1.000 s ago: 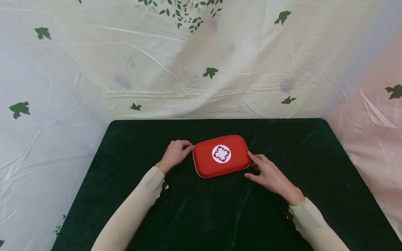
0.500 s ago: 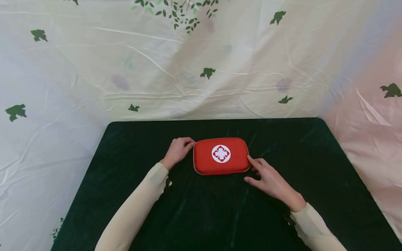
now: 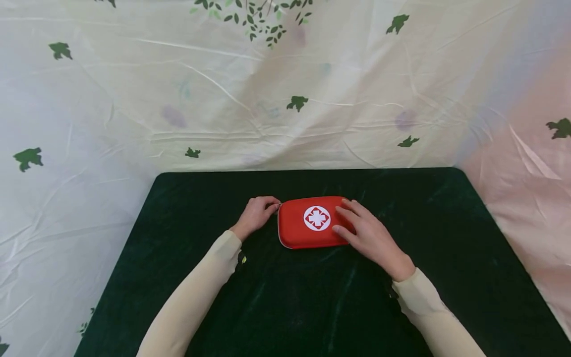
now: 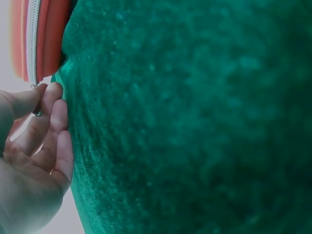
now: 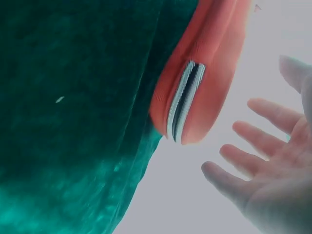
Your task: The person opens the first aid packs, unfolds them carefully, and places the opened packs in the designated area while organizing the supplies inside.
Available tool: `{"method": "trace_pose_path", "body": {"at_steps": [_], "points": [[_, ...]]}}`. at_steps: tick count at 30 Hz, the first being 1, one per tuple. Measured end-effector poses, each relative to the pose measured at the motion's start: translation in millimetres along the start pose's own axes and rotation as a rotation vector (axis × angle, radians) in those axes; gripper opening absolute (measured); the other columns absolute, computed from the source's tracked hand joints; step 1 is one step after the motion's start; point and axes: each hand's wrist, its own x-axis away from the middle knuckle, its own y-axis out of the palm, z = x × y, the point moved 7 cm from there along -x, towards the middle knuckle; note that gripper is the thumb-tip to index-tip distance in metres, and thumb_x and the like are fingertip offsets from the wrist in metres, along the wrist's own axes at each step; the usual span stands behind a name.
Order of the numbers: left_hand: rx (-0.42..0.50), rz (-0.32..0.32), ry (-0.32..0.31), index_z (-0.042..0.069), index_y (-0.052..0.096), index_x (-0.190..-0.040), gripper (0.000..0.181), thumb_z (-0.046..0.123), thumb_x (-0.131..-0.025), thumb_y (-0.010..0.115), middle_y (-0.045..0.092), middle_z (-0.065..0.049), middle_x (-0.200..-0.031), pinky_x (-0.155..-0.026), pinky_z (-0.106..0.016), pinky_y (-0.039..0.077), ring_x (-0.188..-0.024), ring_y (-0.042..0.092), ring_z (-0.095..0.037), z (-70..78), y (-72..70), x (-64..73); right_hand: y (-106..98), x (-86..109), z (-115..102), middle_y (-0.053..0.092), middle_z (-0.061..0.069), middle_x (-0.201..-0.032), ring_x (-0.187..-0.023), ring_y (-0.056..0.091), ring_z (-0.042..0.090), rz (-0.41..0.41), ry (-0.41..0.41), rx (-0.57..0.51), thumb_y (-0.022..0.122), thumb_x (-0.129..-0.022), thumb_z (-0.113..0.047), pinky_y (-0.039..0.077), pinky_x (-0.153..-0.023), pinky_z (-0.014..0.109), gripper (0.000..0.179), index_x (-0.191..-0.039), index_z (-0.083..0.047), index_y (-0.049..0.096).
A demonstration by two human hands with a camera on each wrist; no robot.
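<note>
A red first-aid case (image 3: 294,232) with a white round cross emblem (image 3: 317,218) lies flat on the dark green cloth. At its far left corner my left hand (image 3: 256,216) pinches the small metal zipper pull (image 4: 37,113) between thumb and forefinger; the other fingers curl loosely below. Close to that hand, the silver zipper (image 4: 32,39) runs along the case's side. Above the case's right end hovers my right hand (image 3: 374,238), fingers spread and apart from the case in the right wrist view. There, the zipper teeth (image 5: 185,102) stand parted with a dark gap.
Green velvety cloth (image 3: 285,307) covers the table, which has rounded far corners. A pale curtain (image 3: 339,64) with green leaf and bird prints hangs behind and at both sides.
My right hand has left the case's right edge and moved up and left over its top, fingers spreading. The case has turned slightly straighter. My left hand stays at the zipper corner.
</note>
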Motion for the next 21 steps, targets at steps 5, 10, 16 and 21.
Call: {"method": "trace_pose_path", "body": {"at_steps": [5,10,16,21], "points": [[0.002,0.011,0.017,0.007,0.071,-0.127,0.026,0.014,-0.106,0.060,0.073,-0.008,-0.113,-0.077,-0.034,0.054,-0.083,0.061,-0.018,-0.1,0.3,0.5,12,-16.0,-14,0.038,0.014,-0.164,-0.153,0.025,0.039,-0.018,-0.062,0.056,0.070,-0.098,-0.038,0.032,-0.117,0.064,0.063,-0.152,-0.010,0.053],[0.010,0.004,0.013,0.006,0.071,-0.127,0.025,0.014,-0.105,0.060,0.073,-0.008,-0.113,-0.076,-0.033,0.053,-0.082,0.060,-0.018,-1.1,0.1,0.9,27,-27.0,-20,0.035,0.011,-0.166,-0.155,0.020,0.039,-0.061,-0.061,0.086,0.067,-0.098,-0.047,0.020,-0.120,0.066,0.065,-0.154,-0.017,0.052],[0.020,-0.023,-0.003,0.007,0.074,-0.122,0.022,0.014,-0.105,0.062,0.074,-0.006,-0.106,-0.069,-0.030,0.050,-0.076,0.058,-0.017,-3.8,-2.6,0.1,38,-30.5,-19,0.030,0.010,-0.169,-0.155,0.016,0.043,-0.138,-0.032,0.151,0.067,-0.096,-0.053,0.013,-0.120,0.070,0.074,-0.159,-0.022,0.044],[-0.003,-0.032,0.010,0.007,0.075,-0.117,0.019,0.014,-0.105,0.062,0.072,-0.003,-0.097,-0.065,-0.028,0.048,-0.071,0.056,-0.016,-5.3,-4.6,-0.9,39,-30.2,-17,0.028,0.008,-0.169,-0.156,0.015,0.043,-0.152,-0.022,0.173,0.066,-0.096,-0.055,0.012,-0.120,0.070,0.075,-0.160,-0.023,0.043]]}}
